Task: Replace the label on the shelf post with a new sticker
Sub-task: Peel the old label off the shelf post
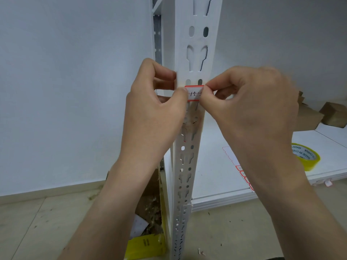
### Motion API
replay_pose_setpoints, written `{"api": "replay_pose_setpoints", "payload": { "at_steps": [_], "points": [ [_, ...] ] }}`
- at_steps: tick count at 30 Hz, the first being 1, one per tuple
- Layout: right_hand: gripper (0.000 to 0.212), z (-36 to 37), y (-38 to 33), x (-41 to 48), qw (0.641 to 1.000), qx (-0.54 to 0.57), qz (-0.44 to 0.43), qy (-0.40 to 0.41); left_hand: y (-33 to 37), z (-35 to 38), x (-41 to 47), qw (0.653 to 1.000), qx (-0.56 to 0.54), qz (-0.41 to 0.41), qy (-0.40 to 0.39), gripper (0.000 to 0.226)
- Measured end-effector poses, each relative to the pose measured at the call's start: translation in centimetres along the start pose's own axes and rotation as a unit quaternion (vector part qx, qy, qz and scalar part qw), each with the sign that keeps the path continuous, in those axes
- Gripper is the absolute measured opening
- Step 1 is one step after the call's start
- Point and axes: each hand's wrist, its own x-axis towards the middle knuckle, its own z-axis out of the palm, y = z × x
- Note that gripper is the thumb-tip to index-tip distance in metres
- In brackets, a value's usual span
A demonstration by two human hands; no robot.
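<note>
sticker against post face, above scuffed residue patch. left hand pinching its left edge, right hand pinching right edge. step: likely placing new sticker. next: square it, press flat from middle outward, then let go.

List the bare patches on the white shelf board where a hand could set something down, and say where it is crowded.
Free: the shelf board between the post and the sticker sheet, and the strip behind the yellow tape roll, before the cardboard boxes. Crowded: at the label, where left hand and right hand pinch its ends.
</note>
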Motion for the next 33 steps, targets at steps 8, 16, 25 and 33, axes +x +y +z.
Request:
{"api": "replay_pose_setpoints", "payload": {
  "at_steps": [8,16,25,33],
  "points": [
    [0.013,0.16,-0.56,-0.05,1.000,-0.020,0.001,0.006,0.04,0.08,0.02,1.000,-0.006,0.002,0.005,0.020],
    [0.018,0.28,-0.43,-0.15,1.000,0.000,-0.003,0.007,-0.10,-0.07,0.07,1.000,0.002,-0.002,0.003,0.022],
    [0.030,0.50,-0.45,-0.23,1.000,0.019,-0.008,0.007,-0.20,0.03,-0.22,1.000,-0.002,-0.001,0.006,0.020],
    [0.016,0.34,0.26,-0.85,0.998,0.041,-0.047,0.019,-0.25,0.15,-0.55,1.000,0.007,0.028,0.005,0.021]
  ]
}}
